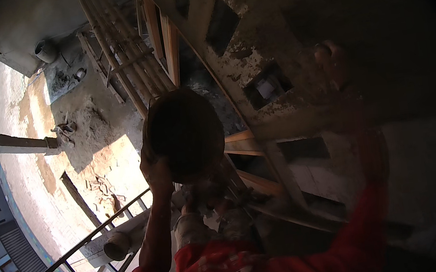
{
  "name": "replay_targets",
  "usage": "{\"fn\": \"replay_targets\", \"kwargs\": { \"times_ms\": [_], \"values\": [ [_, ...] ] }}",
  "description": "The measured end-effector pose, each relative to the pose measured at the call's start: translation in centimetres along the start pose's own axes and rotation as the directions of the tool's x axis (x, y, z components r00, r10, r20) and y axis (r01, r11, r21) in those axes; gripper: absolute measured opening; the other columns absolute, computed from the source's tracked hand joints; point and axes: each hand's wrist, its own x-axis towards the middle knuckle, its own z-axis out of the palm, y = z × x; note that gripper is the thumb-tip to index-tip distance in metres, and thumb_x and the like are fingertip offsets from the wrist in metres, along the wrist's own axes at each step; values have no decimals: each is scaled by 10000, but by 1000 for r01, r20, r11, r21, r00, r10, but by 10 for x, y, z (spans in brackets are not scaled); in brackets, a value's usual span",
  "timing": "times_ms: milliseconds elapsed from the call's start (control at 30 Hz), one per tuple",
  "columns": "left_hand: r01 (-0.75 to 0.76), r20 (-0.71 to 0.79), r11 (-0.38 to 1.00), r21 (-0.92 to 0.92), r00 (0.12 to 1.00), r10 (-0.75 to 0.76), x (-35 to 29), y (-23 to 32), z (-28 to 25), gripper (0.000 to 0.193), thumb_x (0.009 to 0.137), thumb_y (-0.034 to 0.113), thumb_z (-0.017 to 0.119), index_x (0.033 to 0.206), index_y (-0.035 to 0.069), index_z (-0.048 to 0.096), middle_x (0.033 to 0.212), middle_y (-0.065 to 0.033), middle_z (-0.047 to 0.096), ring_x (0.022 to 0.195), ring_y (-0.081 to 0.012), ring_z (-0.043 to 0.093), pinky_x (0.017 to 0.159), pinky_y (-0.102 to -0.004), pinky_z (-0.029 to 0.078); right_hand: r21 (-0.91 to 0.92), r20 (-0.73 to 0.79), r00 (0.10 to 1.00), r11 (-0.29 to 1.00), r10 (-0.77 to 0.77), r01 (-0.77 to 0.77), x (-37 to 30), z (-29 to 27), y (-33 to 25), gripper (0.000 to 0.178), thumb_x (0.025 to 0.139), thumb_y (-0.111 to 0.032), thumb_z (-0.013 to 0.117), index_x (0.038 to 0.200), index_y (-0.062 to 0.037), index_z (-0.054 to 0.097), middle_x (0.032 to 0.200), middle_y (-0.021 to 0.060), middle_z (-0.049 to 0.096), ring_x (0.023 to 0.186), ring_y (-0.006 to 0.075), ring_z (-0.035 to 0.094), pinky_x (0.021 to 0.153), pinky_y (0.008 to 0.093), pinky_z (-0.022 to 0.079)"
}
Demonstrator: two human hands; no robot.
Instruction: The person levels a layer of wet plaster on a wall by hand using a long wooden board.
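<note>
Through the head camera I had a dark round bowl (187,132) near the middle of my view, out in front of the person's body and above the legs (208,231). The left hand (155,171) gripped it by its near left side, with that forearm running up from the lower edge. The bowl's mouth faced up toward me, and its outline was slightly longer than wide, so what long axis I could read ran from the body outward, leaning only a little off straight ahead. Its inside was too dark for me to make out. Over to the right, the right hand (334,63) was raised in front of the rough wall (291,22), well apart from the bowl, its fingers bent; shadow and blur kept me from telling whether it held anything. Beyond the bowl's far left side, a bundle of bamboo poles (120,44) stretched away from me, with timber frames (171,48) just to its right. A cylindrical container (117,246) sat at lower left, near a dark metal rail (86,240).
</note>
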Motion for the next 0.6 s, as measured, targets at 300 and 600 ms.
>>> {"fn": "replay_targets", "kwargs": {
  "times_ms": [300,600],
  "values": [
    [-37,148,999,14,988,34,-13,1,26,691,626,-49,472,1314,16,487,1176,-141,614,1101,-210,571,957,-312,423,-312,318,944,930,-89,193,-84,-55,-70,537,791,-295,647,1275,-110,505,1130,197,589,1037,360,578,893,427,445],
    [-94,291,912,400,956,-29,-39,60,82,664,667,125,590,1322,107,481,1294,-220,519,1177,-379,515,996,-444,404,-465,421,778,625,-467,627,-135,106,-60,368,815,-184,555,1166,-76,532,992,191,595,897,346,625,755,436,510]
  ]
}}
